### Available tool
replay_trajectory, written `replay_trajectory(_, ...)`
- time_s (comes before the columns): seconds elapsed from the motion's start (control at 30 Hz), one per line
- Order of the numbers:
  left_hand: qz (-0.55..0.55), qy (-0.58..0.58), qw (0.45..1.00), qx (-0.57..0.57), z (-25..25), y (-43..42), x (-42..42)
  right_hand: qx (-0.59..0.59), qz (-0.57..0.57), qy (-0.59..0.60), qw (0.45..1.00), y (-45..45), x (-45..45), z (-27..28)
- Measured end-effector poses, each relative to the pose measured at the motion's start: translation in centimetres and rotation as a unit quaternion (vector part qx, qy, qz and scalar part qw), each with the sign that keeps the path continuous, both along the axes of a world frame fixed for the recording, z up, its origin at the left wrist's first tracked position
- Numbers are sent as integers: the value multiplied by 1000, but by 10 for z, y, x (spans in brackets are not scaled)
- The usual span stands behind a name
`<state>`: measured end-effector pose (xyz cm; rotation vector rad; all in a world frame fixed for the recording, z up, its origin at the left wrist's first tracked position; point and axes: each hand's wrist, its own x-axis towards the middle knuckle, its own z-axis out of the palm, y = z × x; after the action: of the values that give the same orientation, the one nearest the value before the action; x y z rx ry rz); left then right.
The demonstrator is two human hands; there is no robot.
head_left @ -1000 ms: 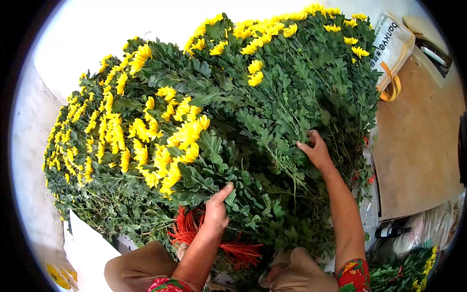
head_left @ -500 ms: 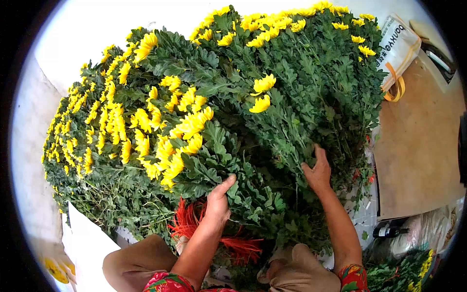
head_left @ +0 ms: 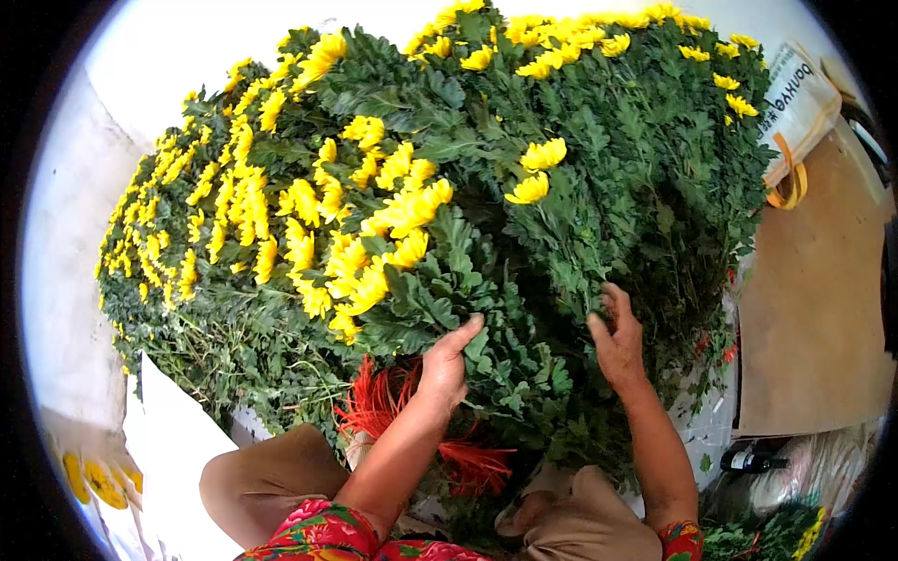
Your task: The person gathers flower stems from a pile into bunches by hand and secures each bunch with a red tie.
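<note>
My left hand (head_left: 443,370) is closed round a leafy bunch of yellow chrysanthemums (head_left: 408,210), thumb on top of the green leaves; its other fingers are hidden beneath. The blooms of this bunch point up and left. To the right, my right hand (head_left: 619,344) has its thumb and curled fingers around chrysanthemum stems (head_left: 571,238) topped by two yellow blooms (head_left: 537,171). Dark foliage fills the gap between the hands. Red ties (head_left: 376,400), thin and strand-like, lie below my left hand, partly covered by my forearm.
A large heap of yellow chrysanthemums (head_left: 168,224) spreads ahead and left. A white printed bag (head_left: 797,107) with an orange handle stands at right above a brown board (head_left: 809,309). A dark bottle (head_left: 748,462) lies lower right. A white sheet (head_left: 173,458) is at lower left.
The whole view has shifted, so the flowers appear farther right. My right hand has come slightly nearer to my left hand. Both hands keep much the same grip.
</note>
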<state>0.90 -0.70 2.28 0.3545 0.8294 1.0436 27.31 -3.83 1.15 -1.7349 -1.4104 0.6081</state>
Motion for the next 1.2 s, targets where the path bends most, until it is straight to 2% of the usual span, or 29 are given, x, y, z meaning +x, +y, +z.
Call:
replay_trajectory(0.03,-5,1,1000,-6,-2,1,0,0,4,2,1000,1,-6,-3)
replay_trajectory(0.1,8,8,1000,-5,-13,2,1,-67,36,-74,994,0,-14,-11)
replay_trajectory(0.17,-2,-18,1000,5,-15,3,0,-76,29,-53,995,6,-6,-8)
replay_trajectory(0.23,1,-14,1000,-8,-18,4,-3,72,-6,92,993,-2,0,-2)
replay_trajectory(0.27,-3,-28,1000,-14,-14,4,-4,138,-55,56,987,-8,-6,7)
replay_trajectory(0.3,-7,-43,999,-19,-12,5,-4,138,-53,57,987,-15,-15,21)
replay_trajectory(0.37,-8,-56,998,-13,-13,6,-4,165,1,-59,984,-29,-33,37)
replay_trajectory(0.43,-14,-55,998,-36,-13,6,-2,209,104,-47,971,-40,-57,33)
replay_trajectory(0.47,-13,-58,998,-37,-17,5,-2,169,112,-13,979,-44,-69,37)
replay_trajectory(0.5,-19,-46,998,-28,-21,2,-2,194,121,-77,971,-39,-74,32)
replay_trajectory(0.6,-30,-41,999,-12,-16,-5,-2,165,118,-80,976,-33,-80,30)
replay_trajectory(0.67,-47,-41,998,0,-19,-7,-4,127,124,-163,970,-32,-84,40)
replay_trajectory(0.7,-49,-40,998,0,-18,-8,-6,126,122,-163,971,-32,-87,41)
replay_trajectory(0.77,-73,-17,997,18,-14,-12,-7,96,142,-243,955,-36,-93,43)
replay_trajectory(0.83,-100,-19,995,-3,-15,-12,-10,96,159,-263,947,-37,-97,43)
replay_trajectory(0.9,-84,24,996,26,-12,-10,-6,45,195,-385,901,-36,-104,44)
replay_trajectory(0.93,-56,38,997,28,-1,-9,-1,30,223,-398,889,-36,-106,46)
replay_trajectory(0.97,-31,29,999,-1,0,-7,0,30,217,-400,890,-35,-102,50)
replay_trajectory(1.03,-20,-7,1000,-21,0,-1,-2,0,283,-283,917,-27,-95,64)
replay_trajectory(1.07,-19,-6,1000,-22,0,0,-2,49,292,-178,939,-18,-80,74)
replay_trajectory(1.1,-7,4,999,-31,1,2,-1,134,256,-163,944,-8,-63,62)
replay_trajectory(1.13,6,12,999,-41,1,3,0,135,103,-93,981,1,-52,49)
replay_trajectory(1.17,7,11,999,-42,0,3,1,233,-21,-243,941,14,-38,46)
replay_trajectory(1.2,8,3,999,-35,-2,2,3,266,-73,-341,898,27,-23,36)
